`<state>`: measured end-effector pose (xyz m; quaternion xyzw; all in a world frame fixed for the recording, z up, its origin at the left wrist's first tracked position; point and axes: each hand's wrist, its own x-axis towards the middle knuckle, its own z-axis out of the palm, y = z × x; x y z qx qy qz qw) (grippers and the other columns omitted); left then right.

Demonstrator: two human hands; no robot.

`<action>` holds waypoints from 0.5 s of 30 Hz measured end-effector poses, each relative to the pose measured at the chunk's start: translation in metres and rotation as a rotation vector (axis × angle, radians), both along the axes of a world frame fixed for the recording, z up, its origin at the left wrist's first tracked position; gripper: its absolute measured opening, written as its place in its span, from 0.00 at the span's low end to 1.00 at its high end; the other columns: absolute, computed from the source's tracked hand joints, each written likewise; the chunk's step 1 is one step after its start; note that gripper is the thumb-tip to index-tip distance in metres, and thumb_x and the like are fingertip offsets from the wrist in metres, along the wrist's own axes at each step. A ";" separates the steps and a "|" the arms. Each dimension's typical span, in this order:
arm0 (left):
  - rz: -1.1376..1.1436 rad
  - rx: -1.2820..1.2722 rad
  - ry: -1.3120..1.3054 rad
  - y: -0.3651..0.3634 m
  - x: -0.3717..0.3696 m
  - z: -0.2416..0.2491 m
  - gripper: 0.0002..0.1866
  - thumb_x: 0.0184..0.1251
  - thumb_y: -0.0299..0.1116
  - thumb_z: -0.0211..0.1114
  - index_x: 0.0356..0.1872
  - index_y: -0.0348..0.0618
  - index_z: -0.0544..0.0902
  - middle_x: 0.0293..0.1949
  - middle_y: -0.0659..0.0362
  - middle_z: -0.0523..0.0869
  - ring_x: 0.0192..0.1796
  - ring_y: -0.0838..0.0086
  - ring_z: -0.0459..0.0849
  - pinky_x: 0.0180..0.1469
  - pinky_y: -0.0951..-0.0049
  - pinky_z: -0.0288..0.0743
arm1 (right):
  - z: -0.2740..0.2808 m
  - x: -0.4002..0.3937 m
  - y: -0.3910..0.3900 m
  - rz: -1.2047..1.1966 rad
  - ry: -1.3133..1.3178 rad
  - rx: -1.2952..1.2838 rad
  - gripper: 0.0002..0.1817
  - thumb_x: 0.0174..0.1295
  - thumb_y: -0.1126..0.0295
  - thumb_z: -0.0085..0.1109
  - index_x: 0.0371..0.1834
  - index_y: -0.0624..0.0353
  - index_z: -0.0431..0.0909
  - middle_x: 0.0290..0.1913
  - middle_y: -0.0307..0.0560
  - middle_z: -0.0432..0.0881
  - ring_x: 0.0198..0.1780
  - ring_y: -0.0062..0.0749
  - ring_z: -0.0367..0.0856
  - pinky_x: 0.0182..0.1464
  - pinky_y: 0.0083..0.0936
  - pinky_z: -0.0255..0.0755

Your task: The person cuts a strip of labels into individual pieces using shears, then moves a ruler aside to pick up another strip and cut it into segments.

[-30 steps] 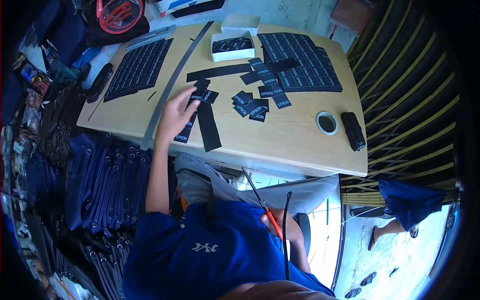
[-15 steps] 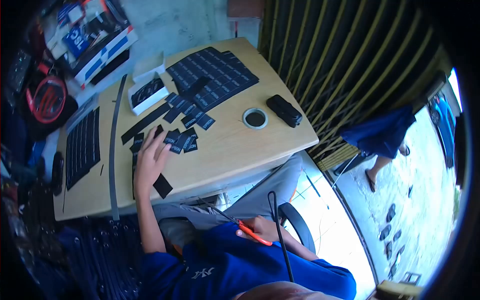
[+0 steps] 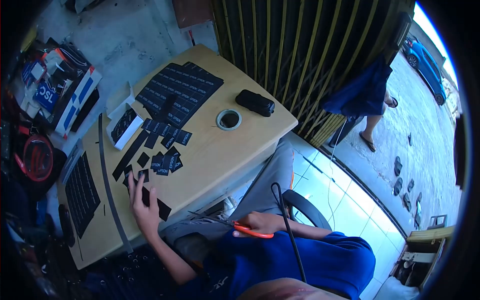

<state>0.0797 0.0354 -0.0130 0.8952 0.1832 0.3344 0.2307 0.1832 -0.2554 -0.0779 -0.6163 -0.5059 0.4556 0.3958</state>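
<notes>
My left hand [image 3: 145, 210] is over the near part of the table, its fingers spread and the tips touching or just above small black labels. A black strip [image 3: 159, 204] lies partly beneath it. Beside the fingers is a loose cluster of cut black labels [image 3: 163, 164] printed EPSON, with further cut labels [image 3: 185, 136] beyond. My right hand [image 3: 257, 223] is closed round the orange handles of a pair of scissors [image 3: 248, 230], held by my lap with the blades pointing left.
Uncut label sheets [image 3: 200, 82] lie at the far side of the wooden table [image 3: 240, 155], near a white box [image 3: 131, 131], a tape roll [image 3: 228, 120] and a black case [image 3: 255, 102]. Another sheet [image 3: 82, 195] lies left, past a long strip [image 3: 107, 182]. A person's leg [image 3: 370, 127] shows outside.
My view has turned, so the table appears shifted left. My left hand has drawn back from the label cluster, and its fingers are more spread. The scissors remain in my right hand.
</notes>
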 end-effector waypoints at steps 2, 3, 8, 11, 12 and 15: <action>0.068 0.013 -0.016 -0.003 -0.022 -0.005 0.20 0.64 0.30 0.62 0.56 0.35 0.76 0.66 0.42 0.67 0.67 0.50 0.68 0.65 0.59 0.62 | 0.000 -0.004 -0.001 -0.043 -0.006 -0.004 0.35 0.68 0.42 0.43 0.25 0.69 0.73 0.22 0.62 0.73 0.27 0.55 0.74 0.34 0.41 0.67; 0.204 -0.021 -0.008 -0.002 -0.036 -0.014 0.20 0.65 0.31 0.62 0.56 0.34 0.75 0.65 0.42 0.68 0.66 0.50 0.68 0.65 0.59 0.62 | -0.002 -0.005 -0.001 -0.062 0.022 0.013 0.34 0.69 0.42 0.43 0.25 0.70 0.73 0.22 0.62 0.74 0.27 0.54 0.74 0.34 0.41 0.67; 0.420 -0.140 0.049 -0.007 -0.069 -0.023 0.22 0.65 0.35 0.63 0.53 0.27 0.75 0.60 0.39 0.73 0.61 0.50 0.73 0.63 0.59 0.64 | -0.002 -0.009 0.003 -0.124 0.073 -0.055 0.33 0.70 0.45 0.42 0.23 0.69 0.70 0.19 0.57 0.70 0.23 0.45 0.68 0.31 0.39 0.64; 0.393 -0.003 0.092 0.003 -0.078 -0.025 0.20 0.64 0.35 0.63 0.51 0.28 0.77 0.55 0.41 0.77 0.56 0.50 0.75 0.61 0.60 0.65 | -0.013 -0.012 0.014 -0.097 0.067 0.021 0.30 0.70 0.47 0.45 0.24 0.68 0.69 0.18 0.53 0.67 0.22 0.40 0.65 0.30 0.38 0.62; 0.395 -0.005 0.099 0.001 -0.075 -0.021 0.20 0.64 0.35 0.64 0.50 0.29 0.77 0.54 0.42 0.77 0.55 0.50 0.76 0.60 0.61 0.66 | -0.014 -0.013 0.018 -0.125 0.054 0.057 0.29 0.70 0.48 0.46 0.24 0.68 0.69 0.18 0.53 0.67 0.22 0.39 0.65 0.30 0.37 0.63; 0.416 -0.095 0.027 0.000 -0.073 -0.016 0.16 0.61 0.34 0.66 0.45 0.32 0.80 0.50 0.46 0.80 0.53 0.52 0.77 0.58 0.62 0.67 | -0.009 -0.018 0.028 -0.112 0.075 -0.061 0.26 0.69 0.53 0.50 0.24 0.67 0.68 0.18 0.52 0.66 0.22 0.36 0.63 0.29 0.36 0.62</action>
